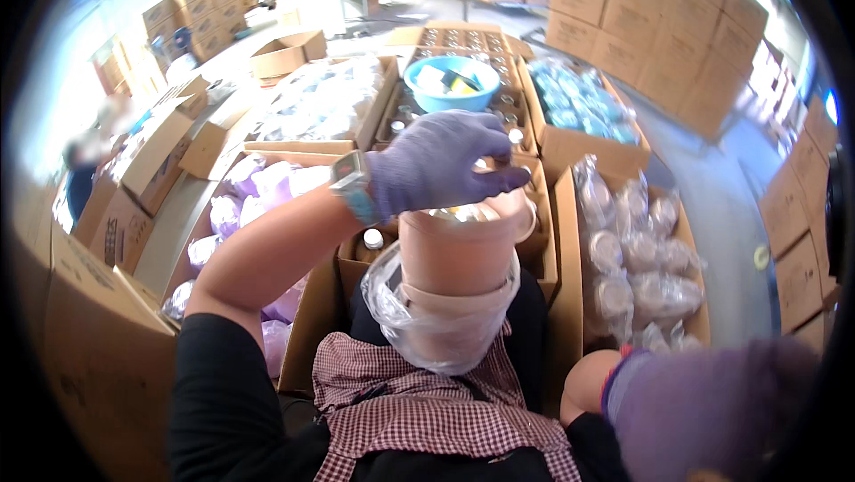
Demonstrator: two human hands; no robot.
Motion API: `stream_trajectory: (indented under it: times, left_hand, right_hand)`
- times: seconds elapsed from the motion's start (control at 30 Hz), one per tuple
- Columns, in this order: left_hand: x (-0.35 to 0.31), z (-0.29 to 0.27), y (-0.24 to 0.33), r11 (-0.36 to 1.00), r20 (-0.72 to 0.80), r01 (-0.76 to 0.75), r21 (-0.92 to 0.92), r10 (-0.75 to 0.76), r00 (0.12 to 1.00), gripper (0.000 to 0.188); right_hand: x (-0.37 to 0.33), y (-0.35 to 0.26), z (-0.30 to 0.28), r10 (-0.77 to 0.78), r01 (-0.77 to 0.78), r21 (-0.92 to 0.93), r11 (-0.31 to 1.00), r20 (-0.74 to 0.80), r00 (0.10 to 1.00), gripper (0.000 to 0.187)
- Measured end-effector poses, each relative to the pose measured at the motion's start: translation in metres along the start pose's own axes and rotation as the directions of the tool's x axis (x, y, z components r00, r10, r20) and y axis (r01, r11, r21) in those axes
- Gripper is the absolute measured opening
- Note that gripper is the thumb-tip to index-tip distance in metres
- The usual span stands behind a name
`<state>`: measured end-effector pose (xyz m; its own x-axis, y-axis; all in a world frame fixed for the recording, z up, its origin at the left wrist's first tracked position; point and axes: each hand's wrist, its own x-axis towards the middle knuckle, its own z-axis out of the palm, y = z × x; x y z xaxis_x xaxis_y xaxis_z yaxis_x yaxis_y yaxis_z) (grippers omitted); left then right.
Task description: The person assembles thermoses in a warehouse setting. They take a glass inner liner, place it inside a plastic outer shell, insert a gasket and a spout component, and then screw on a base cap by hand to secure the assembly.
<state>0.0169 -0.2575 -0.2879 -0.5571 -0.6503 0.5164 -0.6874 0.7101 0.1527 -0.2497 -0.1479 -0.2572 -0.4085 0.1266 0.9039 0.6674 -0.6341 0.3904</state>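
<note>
My left hand (450,164), in a purple glove, is just above the mouth of a pinkish-beige bucket-like cup (454,255). Its fingers curl toward the thumb; what they hold, if anything, I cannot make out. Some shiny contents show at the cup's rim, and a handle-like loop sticks out on its right. Clear plastic wrap (436,340) bunches around the cup's lower part, in front of my checked apron (445,424). At the lower right, my right hand (721,406), also gloved in purple, is smeared by motion, its fingers hidden, away from the cup.
Open cartons surround me: purple wrapped items (254,206) at left, clear-wrapped cups (637,259) at right, blue wrapped items (579,104) behind. A light-blue basin (451,83) sits on a carton of bottles ahead. Stacked boxes (659,28) rise at the back right. Another person (89,148) is at far left.
</note>
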Motion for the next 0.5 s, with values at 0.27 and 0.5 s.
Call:
stream_trajectory:
  times: [0.27, 0.5]
  left_hand:
    - [-0.053, 0.002, 0.047, 0.948, 0.281, 0.309, 0.074, -0.317, 0.906, 0.059]
    - [-0.173, -0.05, 0.03, 0.761, 0.274, 0.604, -0.237, -0.544, 0.793, 0.047]
  right_hand:
    - [-0.154, -0.026, -0.063, 0.664, -0.628, -0.63, 0.458, -0.228, 0.713, 0.08]
    - [-0.237, -0.088, -0.08, 0.833, -0.943, -0.287, -0.17, -0.553, 0.018, 0.056]
